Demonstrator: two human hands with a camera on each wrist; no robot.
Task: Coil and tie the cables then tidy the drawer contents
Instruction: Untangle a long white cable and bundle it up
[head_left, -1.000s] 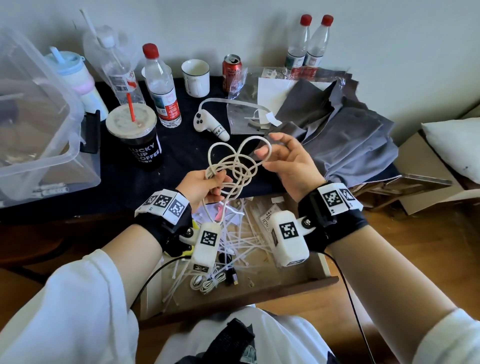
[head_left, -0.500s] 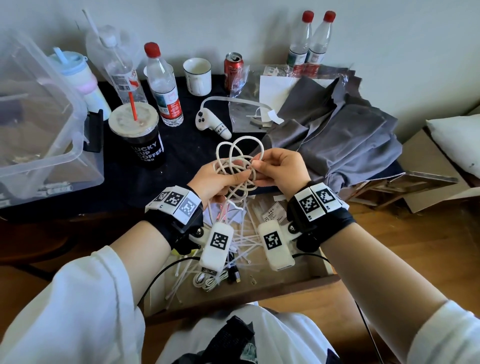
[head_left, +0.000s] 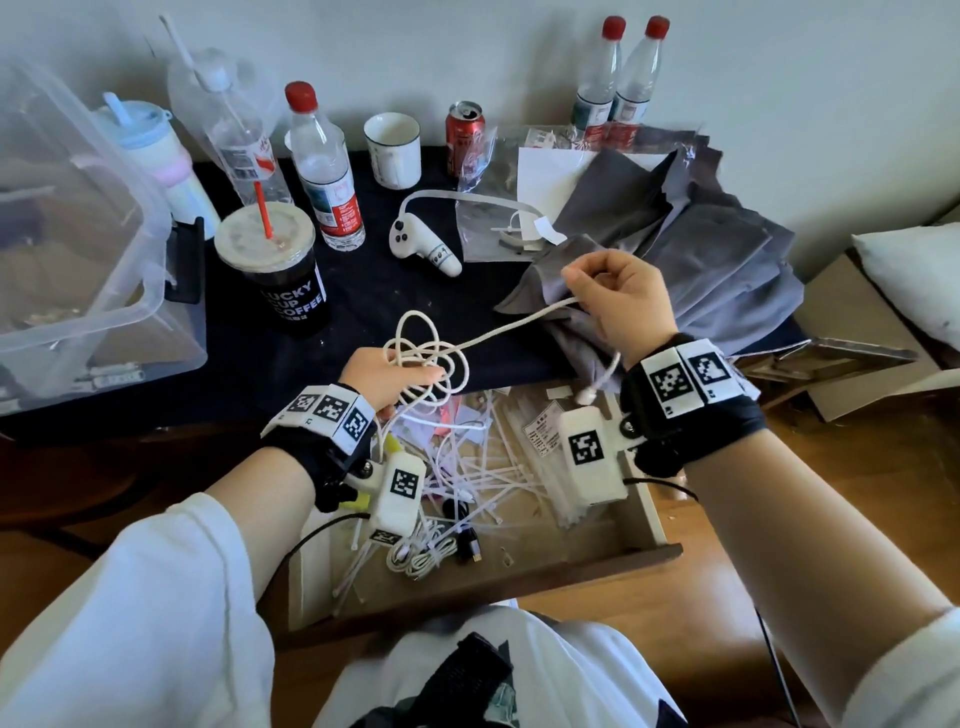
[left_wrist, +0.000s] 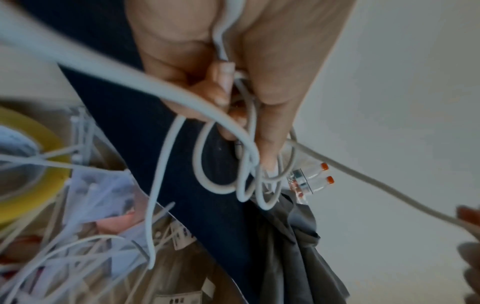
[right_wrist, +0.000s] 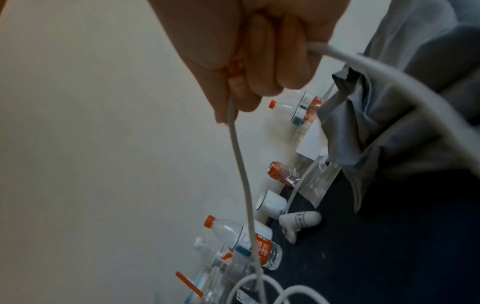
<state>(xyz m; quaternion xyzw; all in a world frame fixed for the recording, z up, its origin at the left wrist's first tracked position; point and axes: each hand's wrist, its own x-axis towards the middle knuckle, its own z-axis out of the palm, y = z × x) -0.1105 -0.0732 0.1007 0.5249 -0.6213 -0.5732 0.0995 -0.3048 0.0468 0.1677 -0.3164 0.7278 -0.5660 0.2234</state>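
Note:
A white cable (head_left: 431, 358) is wound into several loops above the table's front edge. My left hand (head_left: 382, 376) grips the loops between thumb and fingers; the left wrist view shows the loops (left_wrist: 241, 181) hanging from my fingers (left_wrist: 270, 123). My right hand (head_left: 618, 296) is closed on the cable's free end, up and to the right, and the strand runs taut back to the loops. The cable's plug (head_left: 586, 396) dangles under my right wrist. In the right wrist view the cable (right_wrist: 241, 164) drops from my fist. Below, the open drawer (head_left: 644, 514) holds several white zip ties (head_left: 498, 467) and another coiled cable (head_left: 421, 558).
On the dark table stand a coffee cup (head_left: 275, 275), water bottles (head_left: 324, 166), a mug (head_left: 393, 150), a red can (head_left: 465, 136) and a white controller (head_left: 423, 244). Grey cloth (head_left: 701, 249) lies right, a clear bin (head_left: 72, 249) left. Yellow tape roll (left_wrist: 31, 164) sits in the drawer.
My right hand has left the loops and pulled the cable's free end up and to the right, drawing the strand taut. The left hand keeps its grip on the coil, a little lower.

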